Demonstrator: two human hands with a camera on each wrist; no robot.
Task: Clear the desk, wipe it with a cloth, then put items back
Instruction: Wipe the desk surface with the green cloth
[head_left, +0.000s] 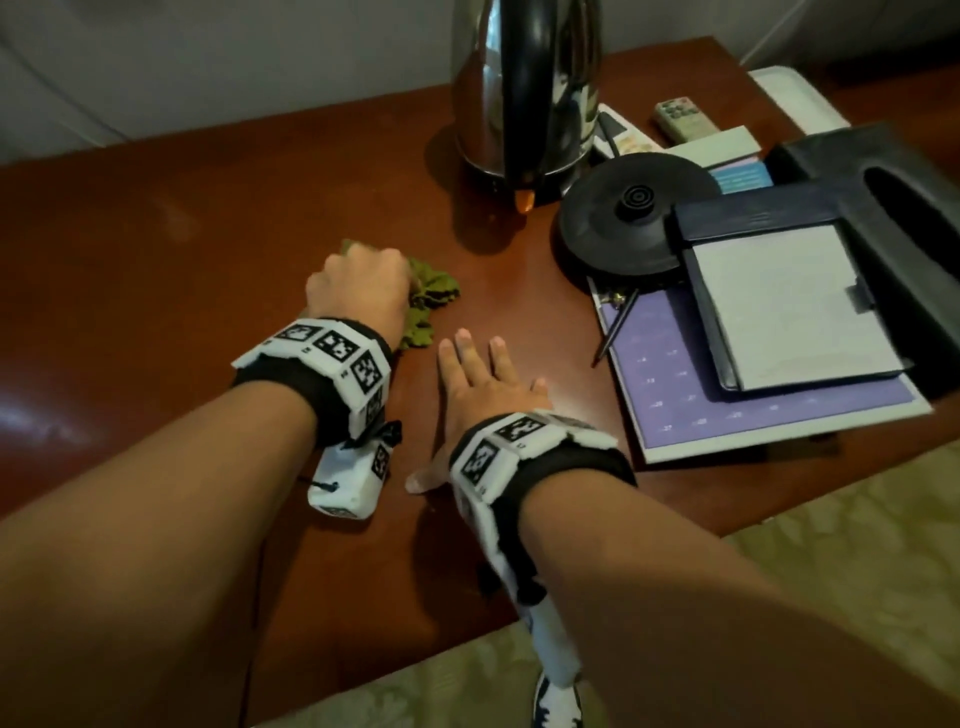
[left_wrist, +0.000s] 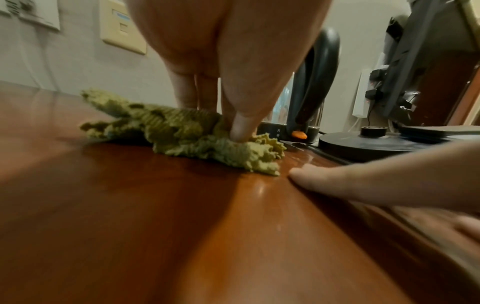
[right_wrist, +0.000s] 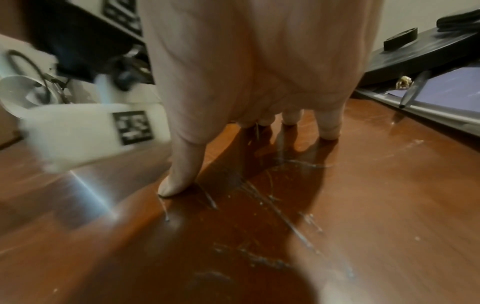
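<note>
The cloth (head_left: 439, 293) lies bunched on the worktop (head_left: 171, 234) under the left grip (head_left: 358, 283), whose curled fingers pinch it, likely for wiping. The right grip (head_left: 480, 376) lies flat, fingers spread, holding nothing, probably bracing. The kettle (head_left: 524, 88) and base (head_left: 631, 208) stand at the right, likely to leave wiping room.

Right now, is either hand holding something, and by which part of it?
The left hand grips the green cloth at its bunched middle, on the desk. The right hand holds nothing; it rests flat on the desk.
</note>
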